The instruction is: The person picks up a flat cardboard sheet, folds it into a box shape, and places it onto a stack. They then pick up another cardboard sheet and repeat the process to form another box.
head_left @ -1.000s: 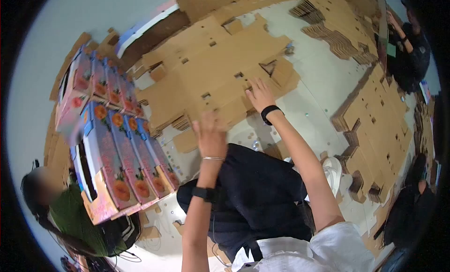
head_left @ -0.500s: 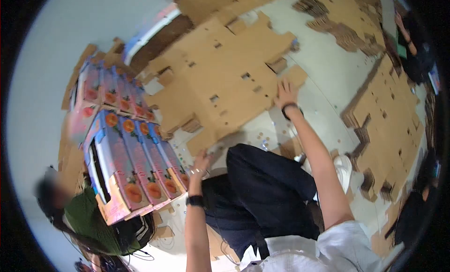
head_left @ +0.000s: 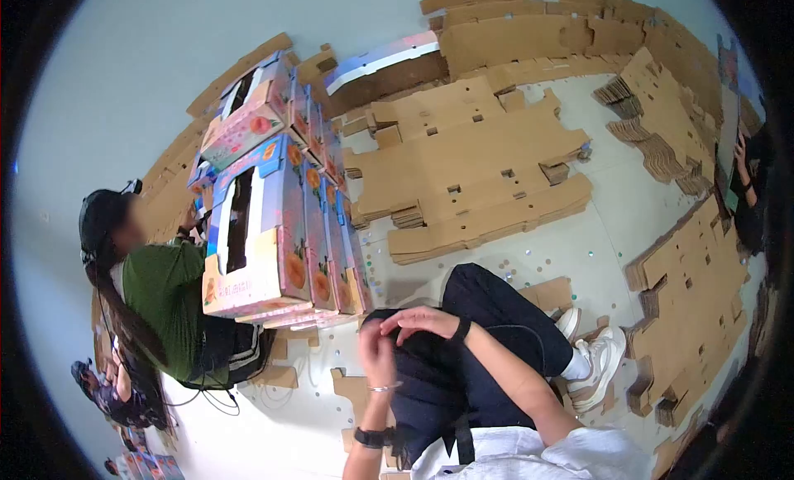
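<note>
Over my dark trousers, my left hand [head_left: 378,352] is raised and blurred, with a bracelet and a dark band on the wrist; its fingers are smeared by motion. Close beside it, my right hand [head_left: 420,321] has its fingers spread and slightly bent, nothing in them. Beyond my knees a stack of flat brown cardboard [head_left: 463,170] lies on the floor. To the left of my hands stand printed fruit boxes [head_left: 260,224] in two groups, with long openings in their ends.
A person in a green top [head_left: 165,294] sits at the left behind the boxes. More cardboard stacks [head_left: 691,290] lie at the right, and others lean along the wall. Small round bits [head_left: 529,253] dot the floor. Other people show at the lower left and right edge.
Both hands have come back from the cardboard stack to above my lap, close together. The view has shifted, showing more of the wall and the person in green.
</note>
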Available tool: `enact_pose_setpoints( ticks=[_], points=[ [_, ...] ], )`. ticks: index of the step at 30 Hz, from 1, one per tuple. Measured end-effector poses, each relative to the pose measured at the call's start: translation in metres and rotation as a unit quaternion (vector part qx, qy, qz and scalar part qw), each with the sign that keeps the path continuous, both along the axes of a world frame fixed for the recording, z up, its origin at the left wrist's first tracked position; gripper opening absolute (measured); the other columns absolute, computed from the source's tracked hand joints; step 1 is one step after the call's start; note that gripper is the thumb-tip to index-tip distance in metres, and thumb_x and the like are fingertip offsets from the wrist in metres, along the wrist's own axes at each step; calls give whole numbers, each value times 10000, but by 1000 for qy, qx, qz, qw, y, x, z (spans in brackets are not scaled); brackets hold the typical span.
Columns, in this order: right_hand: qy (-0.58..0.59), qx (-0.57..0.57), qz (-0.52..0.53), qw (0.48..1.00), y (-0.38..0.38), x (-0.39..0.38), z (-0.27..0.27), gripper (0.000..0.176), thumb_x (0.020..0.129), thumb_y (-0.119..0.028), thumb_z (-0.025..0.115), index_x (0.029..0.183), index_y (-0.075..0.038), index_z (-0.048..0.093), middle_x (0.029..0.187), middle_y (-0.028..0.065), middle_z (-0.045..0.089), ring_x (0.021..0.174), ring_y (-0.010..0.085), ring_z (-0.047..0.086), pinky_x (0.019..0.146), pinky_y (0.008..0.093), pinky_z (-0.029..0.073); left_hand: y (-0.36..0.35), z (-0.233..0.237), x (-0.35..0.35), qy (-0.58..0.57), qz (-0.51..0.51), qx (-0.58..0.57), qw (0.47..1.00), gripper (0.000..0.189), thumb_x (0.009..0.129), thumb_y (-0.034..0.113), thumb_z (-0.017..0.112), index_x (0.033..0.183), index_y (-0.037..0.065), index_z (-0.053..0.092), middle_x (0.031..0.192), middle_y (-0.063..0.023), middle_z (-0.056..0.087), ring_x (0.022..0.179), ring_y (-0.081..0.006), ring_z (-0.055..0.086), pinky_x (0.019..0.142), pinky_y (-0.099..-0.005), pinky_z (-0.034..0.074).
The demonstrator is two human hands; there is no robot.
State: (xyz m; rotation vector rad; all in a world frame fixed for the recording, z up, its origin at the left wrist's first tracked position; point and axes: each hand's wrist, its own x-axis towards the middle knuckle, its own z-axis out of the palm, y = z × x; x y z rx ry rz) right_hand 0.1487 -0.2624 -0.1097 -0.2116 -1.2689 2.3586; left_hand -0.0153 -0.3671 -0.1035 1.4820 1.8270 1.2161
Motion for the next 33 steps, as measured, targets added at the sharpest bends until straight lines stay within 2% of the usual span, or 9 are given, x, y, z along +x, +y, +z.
enact_pose_setpoints(
  ticks=[5,8,13,14,17,23,25,29,33],
  points=[
    [-146,65,-53,986,-24,-46,-67,273,932,-219,530,1082,-12,623,958,77,661,741,135,616,713,254,502,32,151,-67,204,152,266,930,307,802,-92,467,1091,5,504,1110,-79,499,985,-177,497,858,-286,394],
    [-207,199,-45,957,-38,-55,-79,235,935,-195,500,1031,-31,638,943,58,665,737,126,618,671,259,512,60,211,-88,292,165,267,903,394,798,-63,481,1191,-50,486,1185,-185,503,1092,-332,487,980,-395,351],
    [-124,62,-87,986,-40,-57,-90,177,924,-127,492,980,-57,645,885,50,668,738,116,618,668,262,507,124,158,-155,386,181,-21,904,443,913,288,442,1228,-14,516,1191,-233,554,1118,-351,479,1003,-449,313],
    [-138,91,-97,981,-42,-58,-93,172,925,-121,493,977,-56,644,884,48,668,750,116,620,671,261,508,129,153,-155,419,201,26,885,482,908,378,406,1121,-19,576,1062,-219,611,1078,-331,500,1002,-431,297],
    [-165,135,-106,971,-49,-53,-87,159,923,-115,504,972,-58,644,888,45,667,770,114,619,691,259,508,129,161,-143,442,196,-86,871,437,901,375,420,997,-15,593,940,-200,628,1004,-328,528,984,-427,302],
    [-133,108,-93,981,-39,-46,-62,182,930,-165,538,1044,-58,632,940,39,649,797,114,602,760,248,488,96,160,-136,447,168,-2,879,300,869,314,510,825,18,491,678,-185,592,728,-370,564,804,-457,353],
    [-12,-53,-98,994,-38,-25,-14,282,937,-233,531,1173,-81,566,1062,56,617,868,133,589,822,259,460,64,165,-99,441,149,9,885,269,851,280,547,833,19,487,662,-157,578,692,-358,555,801,-457,355],
    [-20,76,-343,936,-26,17,33,693,889,-337,592,1432,-83,243,1405,114,354,1263,208,385,1043,339,310,-20,160,-25,448,88,3,890,198,825,194,589,880,24,503,729,-151,507,724,-338,505,750,-443,349],
    [-91,213,-464,855,-4,65,54,996,790,-385,694,1473,-60,47,1515,159,131,1394,268,152,1113,394,181,-76,162,60,329,-200,-88,919,470,750,292,683,1044,-32,513,818,-170,547,798,-336,535,727,-432,407]
  ],
)
